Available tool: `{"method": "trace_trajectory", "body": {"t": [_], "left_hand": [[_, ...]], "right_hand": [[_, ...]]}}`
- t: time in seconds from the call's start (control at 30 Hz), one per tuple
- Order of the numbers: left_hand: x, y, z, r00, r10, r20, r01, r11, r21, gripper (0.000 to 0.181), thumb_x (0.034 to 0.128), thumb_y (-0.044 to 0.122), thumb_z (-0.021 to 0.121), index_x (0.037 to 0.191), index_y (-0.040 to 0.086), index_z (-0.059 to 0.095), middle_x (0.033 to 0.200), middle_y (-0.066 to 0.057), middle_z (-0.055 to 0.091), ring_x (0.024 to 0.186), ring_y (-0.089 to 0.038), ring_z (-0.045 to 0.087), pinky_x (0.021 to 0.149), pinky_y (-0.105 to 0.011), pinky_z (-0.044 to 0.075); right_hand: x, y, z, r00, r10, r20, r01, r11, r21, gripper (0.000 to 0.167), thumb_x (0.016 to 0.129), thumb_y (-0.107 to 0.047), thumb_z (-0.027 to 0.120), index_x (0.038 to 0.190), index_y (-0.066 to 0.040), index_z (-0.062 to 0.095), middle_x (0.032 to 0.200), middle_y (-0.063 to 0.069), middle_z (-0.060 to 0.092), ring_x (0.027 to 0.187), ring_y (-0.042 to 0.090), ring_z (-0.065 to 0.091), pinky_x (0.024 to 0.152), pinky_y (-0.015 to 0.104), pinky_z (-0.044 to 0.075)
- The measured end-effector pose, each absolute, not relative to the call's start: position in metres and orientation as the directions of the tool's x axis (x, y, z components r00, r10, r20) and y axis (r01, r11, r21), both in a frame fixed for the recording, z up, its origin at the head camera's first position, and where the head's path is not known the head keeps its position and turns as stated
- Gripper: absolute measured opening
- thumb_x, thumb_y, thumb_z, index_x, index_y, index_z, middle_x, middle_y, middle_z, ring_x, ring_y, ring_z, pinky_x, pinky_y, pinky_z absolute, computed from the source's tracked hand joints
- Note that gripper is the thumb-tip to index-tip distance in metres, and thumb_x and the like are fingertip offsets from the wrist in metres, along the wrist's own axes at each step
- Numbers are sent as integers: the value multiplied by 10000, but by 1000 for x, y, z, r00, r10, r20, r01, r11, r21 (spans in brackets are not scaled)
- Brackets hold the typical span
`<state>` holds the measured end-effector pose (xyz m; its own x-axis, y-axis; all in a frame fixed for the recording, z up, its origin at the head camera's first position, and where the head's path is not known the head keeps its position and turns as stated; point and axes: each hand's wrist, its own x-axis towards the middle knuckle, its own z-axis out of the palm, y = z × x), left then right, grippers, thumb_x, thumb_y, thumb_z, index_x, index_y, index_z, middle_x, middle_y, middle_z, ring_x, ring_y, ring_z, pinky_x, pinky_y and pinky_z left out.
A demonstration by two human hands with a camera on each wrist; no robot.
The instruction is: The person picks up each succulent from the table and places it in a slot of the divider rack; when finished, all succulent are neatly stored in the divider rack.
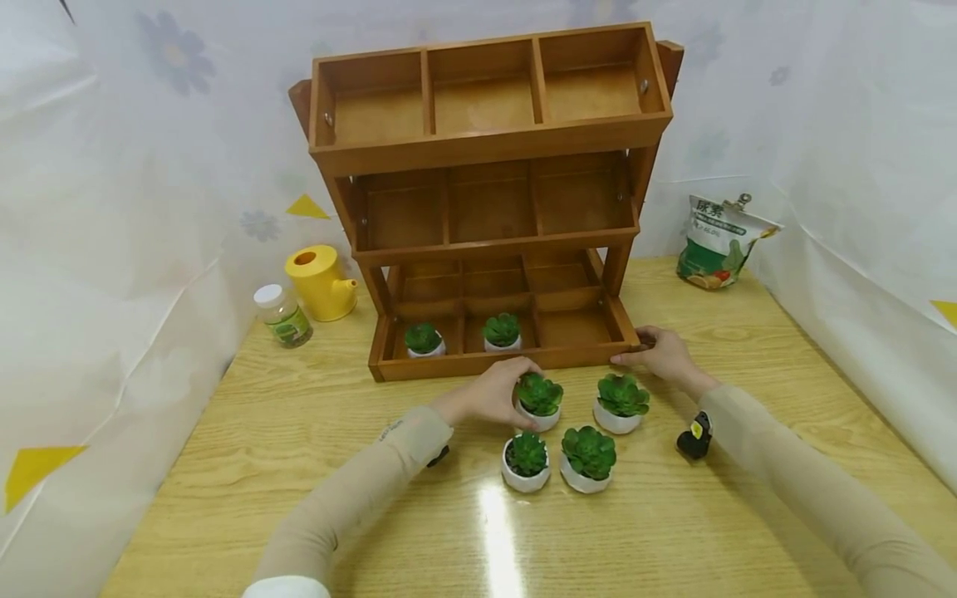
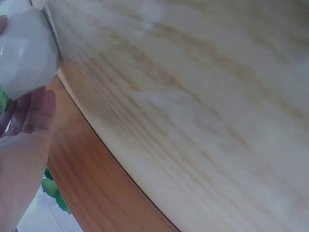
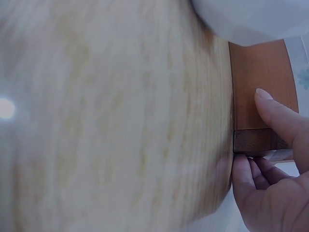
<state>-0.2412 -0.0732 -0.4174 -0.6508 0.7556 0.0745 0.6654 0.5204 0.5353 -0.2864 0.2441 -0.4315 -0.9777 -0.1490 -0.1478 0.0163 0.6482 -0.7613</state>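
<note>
My left hand (image 1: 498, 394) curls its thumb and fingers round a small potted succulent (image 1: 540, 397) just in front of the wooden plant shelf (image 1: 486, 141). In the left wrist view, the white pot (image 2: 26, 50) sits between fingers and thumb; most of the plant is out of frame. The right hand (image 1: 661, 357) grips the shelf's lower right front corner. Seen from the right wrist, the thumb lies on the front board (image 3: 260, 77) and the fingers bend behind its end. Closest to that hand stands another potted succulent (image 1: 620, 404).
Two more potted succulents, one smaller (image 1: 526, 461) and one leafier (image 1: 587, 458), stand nearer on the table (image 1: 299, 465). The bottom tier holds a left (image 1: 424, 339) and a middle succulent (image 1: 502, 330). A yellow watering can (image 1: 321, 282), a jar (image 1: 282, 316) and a clipped bag (image 1: 721, 242) flank the shelf.
</note>
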Motion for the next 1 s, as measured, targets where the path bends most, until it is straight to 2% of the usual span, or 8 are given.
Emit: {"method": "trace_trajectory", "body": {"t": [0.3, 0.57, 0.7, 0.83, 1.0], "left_hand": [[-241, -74, -417, -658, 747, 93, 674, 529, 516, 622, 700, 314, 853, 1183, 70, 548, 1130, -44, 600, 1065, -180, 570, 938, -275, 479], [-245, -72, -419, -663, 739, 120, 680, 528, 509, 608, 691, 310, 856, 1165, 60, 567, 1099, -42, 614, 1039, -162, 574, 920, -278, 487], [-250, -71, -421, -682, 715, 152, 672, 530, 518, 607, 687, 313, 860, 1165, 68, 577, 1108, -38, 620, 1035, -153, 578, 919, -285, 489], [-253, -69, -418, -704, 698, 134, 644, 548, 533, 608, 700, 338, 853, 1181, 100, 567, 1139, -20, 602, 1060, -151, 566, 935, -293, 485], [-256, -64, -412, -698, 702, 145, 651, 536, 537, 615, 719, 332, 842, 1204, 91, 551, 1174, -37, 584, 1078, -171, 556, 937, -317, 487]], "right_hand": [[-287, 243, -431, -978, -148, -145, 15, 646, -763, 857, 798, -442, 758, 1388, 72, 408, 1347, 287, 488, 1170, 391, 511, 945, 474, 446], [-286, 244, -431, -979, -146, -143, 17, 641, -768, 849, 801, -430, 759, 1387, 74, 407, 1345, 287, 489, 1168, 389, 510, 943, 469, 444], [-287, 244, -431, -979, -149, -140, 13, 639, -769, 842, 804, -418, 760, 1385, 79, 407, 1341, 291, 489, 1164, 391, 512, 944, 472, 445], [-288, 244, -433, -979, -153, -137, 9, 632, -775, 829, 809, -403, 760, 1383, 81, 408, 1334, 292, 494, 1158, 392, 519, 944, 472, 450], [-288, 245, -434, -978, -154, -138, 11, 628, -778, 818, 816, -393, 756, 1386, 77, 406, 1338, 290, 492, 1157, 390, 523, 934, 461, 457]]}}
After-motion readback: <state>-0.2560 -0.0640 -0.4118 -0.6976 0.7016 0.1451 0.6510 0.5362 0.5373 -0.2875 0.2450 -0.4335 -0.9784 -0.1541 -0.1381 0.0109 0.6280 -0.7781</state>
